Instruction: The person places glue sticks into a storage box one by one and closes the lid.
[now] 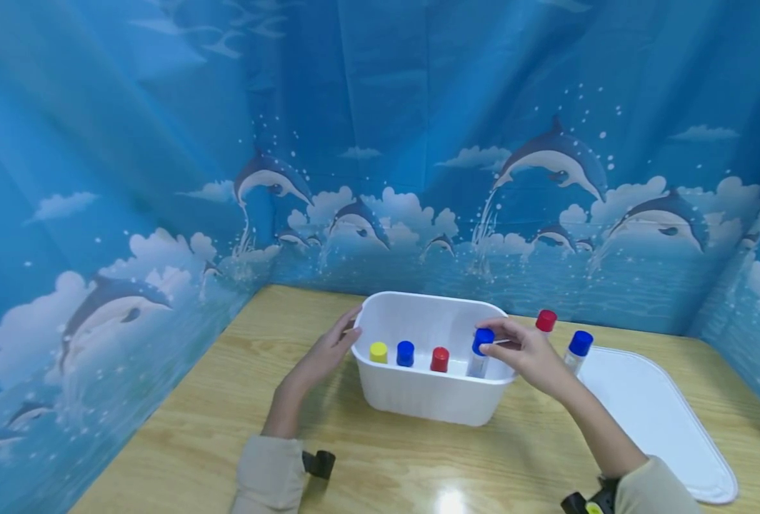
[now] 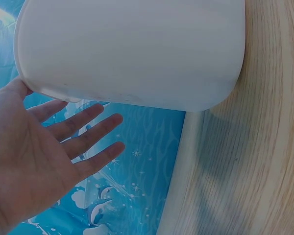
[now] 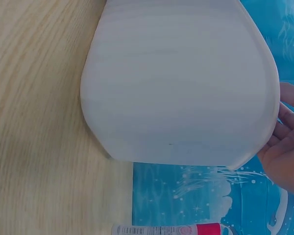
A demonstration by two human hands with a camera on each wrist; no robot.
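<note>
Looks onto the smooth outer wall of a white tub [image 3: 181, 83], set on a wood-grained tabletop [image 3: 34, 122]. Catches the right grip [image 3: 286, 144] at the right border, beside the tub's rim [image 3: 276, 90], with fingers [image 3: 291, 94] partly hidden behind it. Includes below a barcoded, red-capped tube [image 3: 159, 230], apart from the tub, and a blue printed backdrop [image 3: 181, 191].

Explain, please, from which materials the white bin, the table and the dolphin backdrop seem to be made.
White bin: probably smooth, satin plastic; its thin, rounded walls look moulded. Table: glossy wood or wood-look laminate; grain shows, with one bright reflection. Dolphin backdrop: printed fabric or plastic sheet, slightly shiny; creases show.
</note>
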